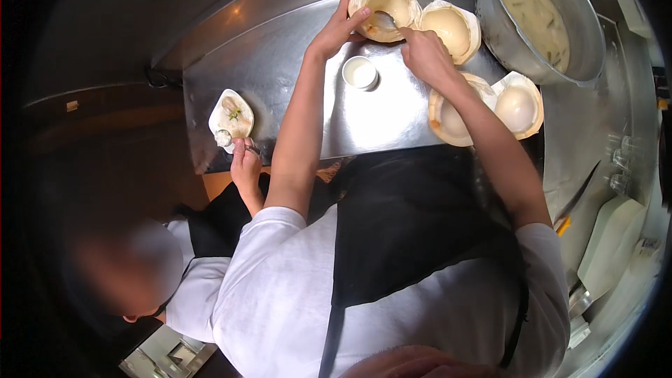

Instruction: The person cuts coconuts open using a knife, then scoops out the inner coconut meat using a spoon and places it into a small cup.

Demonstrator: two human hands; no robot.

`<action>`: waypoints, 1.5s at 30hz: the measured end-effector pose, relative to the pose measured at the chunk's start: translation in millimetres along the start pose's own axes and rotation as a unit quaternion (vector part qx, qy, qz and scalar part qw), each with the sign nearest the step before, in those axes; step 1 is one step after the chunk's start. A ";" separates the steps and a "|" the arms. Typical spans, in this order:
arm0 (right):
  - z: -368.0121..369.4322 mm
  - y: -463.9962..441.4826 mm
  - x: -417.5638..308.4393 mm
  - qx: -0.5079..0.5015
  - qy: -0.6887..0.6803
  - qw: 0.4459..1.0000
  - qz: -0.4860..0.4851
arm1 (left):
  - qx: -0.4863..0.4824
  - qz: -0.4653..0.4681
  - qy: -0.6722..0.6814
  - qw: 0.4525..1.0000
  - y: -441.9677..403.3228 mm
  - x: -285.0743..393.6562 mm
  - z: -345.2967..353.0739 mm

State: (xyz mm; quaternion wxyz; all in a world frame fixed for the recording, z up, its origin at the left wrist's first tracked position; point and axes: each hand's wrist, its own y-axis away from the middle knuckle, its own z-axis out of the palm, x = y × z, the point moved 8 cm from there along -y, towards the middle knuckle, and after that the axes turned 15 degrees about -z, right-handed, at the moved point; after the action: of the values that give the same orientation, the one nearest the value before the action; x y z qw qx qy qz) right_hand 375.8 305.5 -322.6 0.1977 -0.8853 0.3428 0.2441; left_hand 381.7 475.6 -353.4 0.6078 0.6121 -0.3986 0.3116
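At the top of the steel counter, my left hand [339, 29] is wrapped round the left side of a pale coconut-like shell [393, 1], thumb over its rim. My right hand [425, 52] is closed on the handle of a spoon [384, 19], whose bowl is inside that shell. A second shell [448, 28] stands just right of it. Nearer my body, below my right forearm, are two more: one partly covered by the forearm [453, 120], the other [516, 107] with a smooth white inside. A small white cup [360, 73] stands below my left hand.
A large metal pot [490, 0] of creamy liquid stands at the upper right. On the left, a co-worker's hand [245, 166] holds a utensil at a white dish [241, 126] of food. A knife [563, 224] with a yellow handle lies at the right, near a white tray [609, 245].
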 end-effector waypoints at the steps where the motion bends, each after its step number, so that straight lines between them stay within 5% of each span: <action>1: 4.6 -0.4 -2.7 0.024 -0.039 0.999 0.006 | -0.008 0.002 0.003 1.000 0.8 -0.3 1.1; 4: 11.5 -5.7 -15.7 0.093 -0.109 0.989 0.036 | -0.008 0.003 0.011 1.000 0.6 -3.1 1.0; 6: 22.8 -2.9 -12.7 0.110 -0.271 0.949 0.119 | -0.006 0.001 0.010 1.000 2.4 -4.9 0.7; 10: 21.0 11.9 -17.3 0.126 -0.580 0.759 0.267 | -0.008 0.003 0.017 1.000 -1.2 -8.5 0.5; 13: 21.8 13.5 -13.0 0.166 -0.688 0.657 0.260 | -0.005 -0.007 0.024 1.000 -6.2 -16.3 -4.9; 16: 19.5 14.5 -8.9 0.173 -0.717 0.626 0.254 | -0.011 -0.007 0.018 1.000 -5.4 -11.8 -2.8; 19: 15.8 17.1 1.8 0.153 -0.661 0.692 0.246 | -0.021 -0.009 0.013 1.000 -8.1 -11.8 -3.3; 22: 5.3 11.3 23.4 0.147 -0.282 0.934 0.161 | -0.025 -0.009 0.003 1.000 -9.9 -11.3 -4.3; 24: -11.6 8.7 17.8 0.120 -0.129 0.973 0.147 | -0.021 -0.016 0.004 1.000 -11.6 -12.1 -5.8; 28: -36.1 0.9 8.6 0.110 -0.034 0.988 0.103 | -0.022 -0.021 0.001 1.000 -13.2 -8.4 -7.2; 34: -63.0 -30.2 -15.0 0.082 0.134 0.984 -0.087 | -0.022 -0.033 -0.028 0.999 -17.4 1.9 -10.2; 40: -49.4 -19.5 20.0 -0.032 0.190 0.980 -0.044 | -0.004 -0.041 -0.050 0.998 -23.6 5.3 -15.6; 45: -56.9 -19.7 14.1 0.045 0.193 0.979 -0.037 | 0.011 -0.051 -0.063 0.997 -25.4 3.2 -18.7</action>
State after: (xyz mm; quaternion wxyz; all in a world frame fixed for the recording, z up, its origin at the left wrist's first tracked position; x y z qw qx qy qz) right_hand 415.7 282.4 -281.4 0.1761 -0.9181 0.3522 0.0455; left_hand 407.1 492.4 -362.0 0.5898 0.6564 -0.4011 0.2456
